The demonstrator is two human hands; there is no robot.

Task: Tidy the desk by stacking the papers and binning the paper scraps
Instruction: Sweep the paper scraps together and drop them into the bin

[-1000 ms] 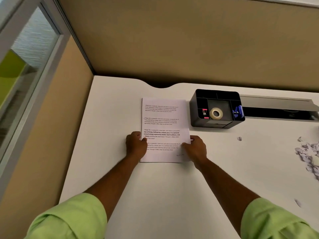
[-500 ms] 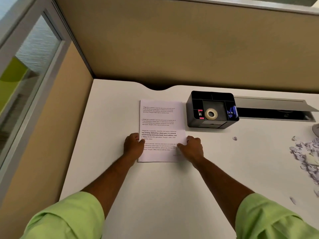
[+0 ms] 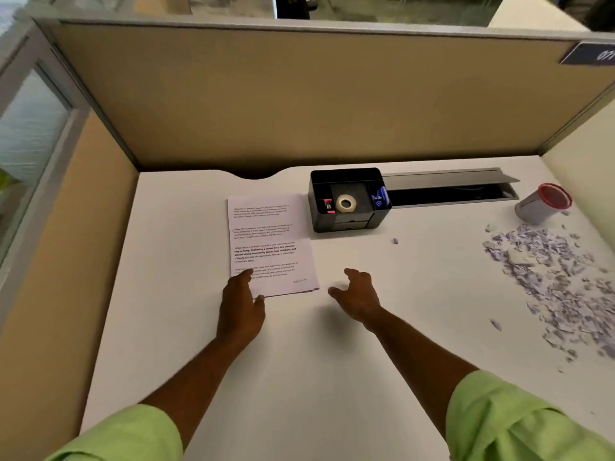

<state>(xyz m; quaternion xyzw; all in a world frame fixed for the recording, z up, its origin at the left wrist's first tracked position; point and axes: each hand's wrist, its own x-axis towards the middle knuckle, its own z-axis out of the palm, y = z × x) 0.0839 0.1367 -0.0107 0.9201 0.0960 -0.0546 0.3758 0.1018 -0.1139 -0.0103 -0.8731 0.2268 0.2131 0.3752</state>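
Just left grip [image 3: 242, 302] flat on papers [image 3: 269, 241]

You see a black organizer [image 3: 349, 221] by the partition [image 3: 299, 94]. It holds a tape roll [image 3: 346, 203]. An open cable tray [image 3: 449, 191] lies beside it.

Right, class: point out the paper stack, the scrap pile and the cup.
Paper stack [image 3: 266, 234]: head view, middle of the top sheet.
Scrap pile [image 3: 552, 277]: head view, dense middle of the scraps.
Cup [image 3: 532, 207]: head view, its grey side wall.
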